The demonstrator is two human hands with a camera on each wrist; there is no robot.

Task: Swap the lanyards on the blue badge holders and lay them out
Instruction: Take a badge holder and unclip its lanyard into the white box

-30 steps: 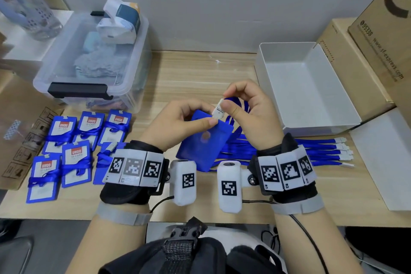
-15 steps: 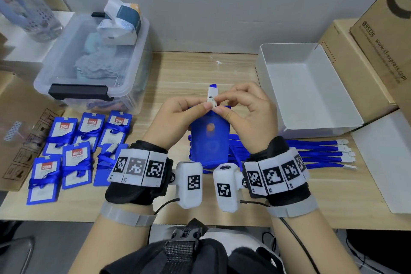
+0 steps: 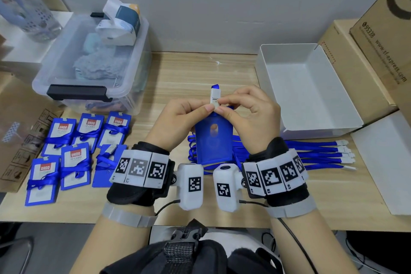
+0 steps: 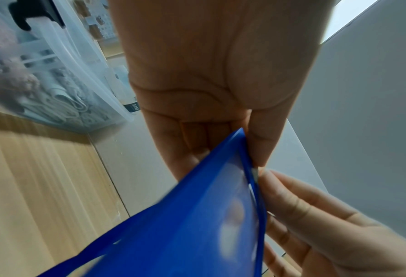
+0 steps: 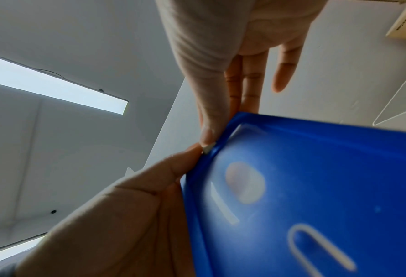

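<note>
A blue badge holder (image 3: 213,142) stands upright above the table's middle, held between both hands. My left hand (image 3: 205,107) pinches the holder's top edge with thumb and fingers, as the left wrist view shows on the blue badge holder (image 4: 185,224). My right hand (image 3: 223,108) pinches the white lanyard clip (image 3: 214,95), which sticks up from the holder's top with a bit of blue strap on it. A sliver of the clip (image 5: 206,149) shows between the two thumbs. Loose blue lanyards (image 3: 315,153) lie on the table behind and to the right of the hands.
Several blue holders wrapped in lanyards (image 3: 73,147) lie in rows at the left. A clear lidded bin (image 3: 89,62) stands at the back left, an open white box (image 3: 311,87) at the back right, cardboard boxes (image 3: 378,40) beyond it, and a white lid (image 3: 389,162) at the right edge.
The holder has swung from tilted to upright. The clip has risen to the holder's top edge, and both thumbs have come together on it. Almost nothing moved in the last half second.
</note>
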